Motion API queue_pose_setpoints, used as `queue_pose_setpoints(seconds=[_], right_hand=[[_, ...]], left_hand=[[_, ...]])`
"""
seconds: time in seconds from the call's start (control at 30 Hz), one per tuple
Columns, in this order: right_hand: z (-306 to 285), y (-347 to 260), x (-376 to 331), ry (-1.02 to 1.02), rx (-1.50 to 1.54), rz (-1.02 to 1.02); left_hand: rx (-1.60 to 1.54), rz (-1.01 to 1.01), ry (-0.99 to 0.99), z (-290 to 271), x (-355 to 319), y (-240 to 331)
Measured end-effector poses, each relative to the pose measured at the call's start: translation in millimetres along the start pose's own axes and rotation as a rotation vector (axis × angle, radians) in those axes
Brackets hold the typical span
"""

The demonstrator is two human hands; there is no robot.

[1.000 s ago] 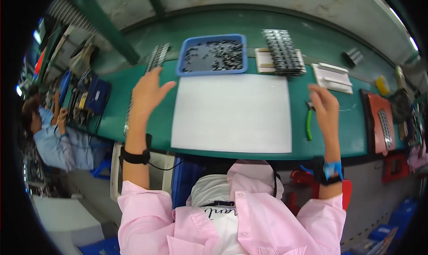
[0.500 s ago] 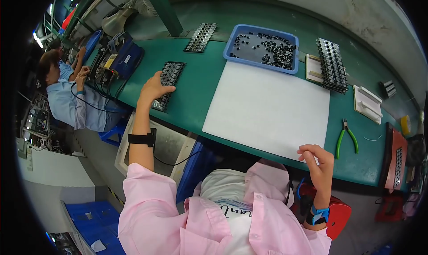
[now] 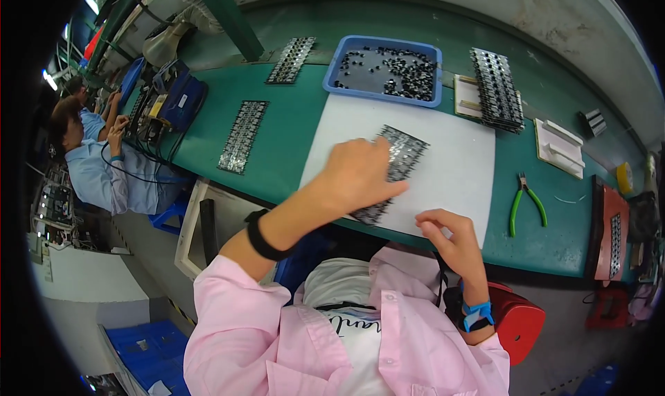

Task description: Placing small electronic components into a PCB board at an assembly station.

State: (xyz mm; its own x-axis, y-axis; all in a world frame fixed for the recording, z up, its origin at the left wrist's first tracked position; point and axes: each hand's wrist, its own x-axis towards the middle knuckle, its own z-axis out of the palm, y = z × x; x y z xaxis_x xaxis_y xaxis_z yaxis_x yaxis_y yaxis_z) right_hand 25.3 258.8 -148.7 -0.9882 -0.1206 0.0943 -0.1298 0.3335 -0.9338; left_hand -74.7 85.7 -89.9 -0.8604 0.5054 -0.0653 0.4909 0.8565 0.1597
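My left hand (image 3: 360, 178) is closed on a circuit board panel (image 3: 404, 154), a long dark strip with rows of silvery parts. The panel is slanted over the white sheet (image 3: 454, 171), and my hand hides its middle. At the sheet's front right edge, my right hand (image 3: 454, 238) holds nothing, its fingers loosely bent and the thumb apart. A similar panel (image 3: 243, 136) lies on the green mat to the left. Beyond the sheet stands a blue tray (image 3: 438, 77) with many small black parts inside.
Another panel (image 3: 291, 60) lies at the back left. Stacked panels (image 3: 497, 91) lean on a white fixture at the back right, near a second white fixture (image 3: 559, 147). Green-handled cutters (image 3: 528, 205) lie right of the sheet. A co-worker in light blue (image 3: 114, 164) sits at the left.
My left hand has moved right from the left of the mat to above the white sheet, carrying a panel. Another panel shows where it was. The whole view has shifted slightly.
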Motion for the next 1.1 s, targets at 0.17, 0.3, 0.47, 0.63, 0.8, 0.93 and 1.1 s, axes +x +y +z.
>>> queue_pose_setpoints(seconds=[0.17, 0.3, 0.47, 0.63, 0.8, 0.93, 1.1], right_hand=[[7, 21, -3, 0.057, 0.224, 0.113], [6, 24, -5, 0.105, 0.331, 0.144], [5, 25, -5, 0.080, 0.273, 0.123], [4, 23, -1, 0.047, 0.078, 0.024], [7, 5, 8, 0.059, -0.096, 0.013], [0, 21, 12, 0.168, 0.200, 0.274], [-2, 24, 18, 0.230, 0.333, 0.369]], left_hand=[[0.087, -0.050, 0.040, 29, 28, 38], [0.160, -0.054, 0.139, 45, 34, 42], [0.158, -0.035, 0.039, 42, 42, 36], [0.104, 0.111, 0.002, 28, 40, 21], [0.228, 0.486, 0.162, 24, 2, -4], [0.055, 0.668, 0.318, 50, -13, -13], [-0.280, 0.642, 0.338, 79, -22, -17]])
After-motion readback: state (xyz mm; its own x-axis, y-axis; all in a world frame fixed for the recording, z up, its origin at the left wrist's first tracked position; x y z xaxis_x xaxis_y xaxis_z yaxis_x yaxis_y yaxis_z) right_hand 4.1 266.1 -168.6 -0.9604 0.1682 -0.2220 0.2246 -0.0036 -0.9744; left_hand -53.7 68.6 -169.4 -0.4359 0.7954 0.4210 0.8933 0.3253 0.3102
